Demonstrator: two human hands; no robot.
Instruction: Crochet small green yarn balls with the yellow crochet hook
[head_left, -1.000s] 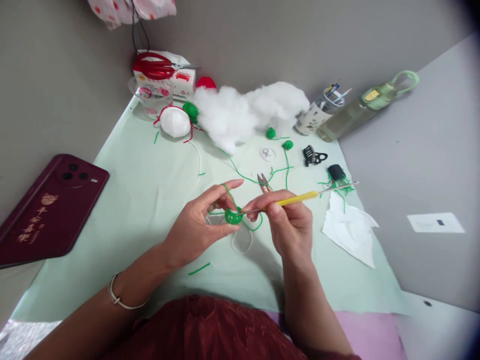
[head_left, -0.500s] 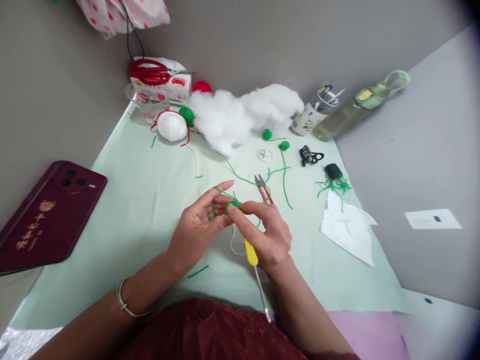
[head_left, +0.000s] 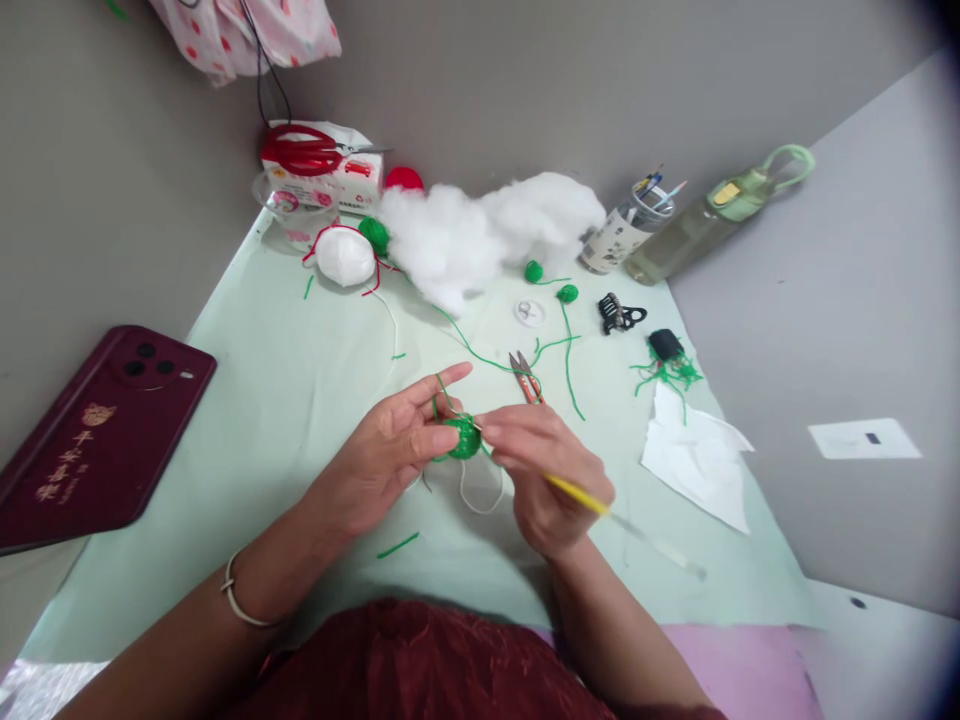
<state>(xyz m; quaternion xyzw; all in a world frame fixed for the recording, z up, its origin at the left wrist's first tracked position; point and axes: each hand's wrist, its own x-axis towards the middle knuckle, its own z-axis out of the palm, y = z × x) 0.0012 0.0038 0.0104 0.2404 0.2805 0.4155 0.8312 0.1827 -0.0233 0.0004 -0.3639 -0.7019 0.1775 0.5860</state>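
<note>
My left hand [head_left: 386, 455] pinches a small green crochet piece [head_left: 465, 437] between thumb and fingers, with green yarn [head_left: 480, 352] looped over its raised forefinger and trailing back across the pale green cloth [head_left: 285, 400]. My right hand [head_left: 546, 475] grips a yellow-handled crochet hook [head_left: 581, 494], its tip at the green piece and its metal tail pointing down to the right. A loop of white yarn [head_left: 480, 495] lies on the cloth just under both hands.
Small red snips [head_left: 526, 375] lie just behind my hands. White stuffing [head_left: 480, 235], a white ball [head_left: 345, 255], green yarn balls, red scissors [head_left: 307, 152], a pen cup [head_left: 626, 225] and a bottle [head_left: 712, 212] stand at the back. A dark red phone [head_left: 97, 430] is left, white paper [head_left: 697, 455] right.
The hook's tail swung from pointing up-right, to down toward me, to down-right now. My right hand shifted with it; the left hand kept hold of the green piece.
</note>
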